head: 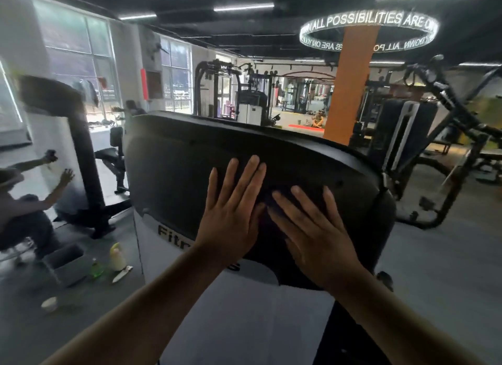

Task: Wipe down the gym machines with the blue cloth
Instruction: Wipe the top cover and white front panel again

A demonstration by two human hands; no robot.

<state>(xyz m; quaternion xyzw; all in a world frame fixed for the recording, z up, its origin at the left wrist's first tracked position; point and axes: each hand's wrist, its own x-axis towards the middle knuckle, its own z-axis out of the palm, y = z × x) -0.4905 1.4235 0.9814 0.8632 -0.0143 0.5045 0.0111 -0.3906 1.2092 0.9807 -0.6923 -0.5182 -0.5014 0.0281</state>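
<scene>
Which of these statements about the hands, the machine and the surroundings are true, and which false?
1. The left hand and right hand lie flat on the black cover. True.
2. The left hand holds a bottle. False: it lies flat; the white bottle stands on the floor.
3. An orange pillar stands in the background. True.
4. The right hand makes a fist. False: its fingers are straight.

Left hand (231,218), right hand (315,234) flat on black machine cover (176,161).
</scene>
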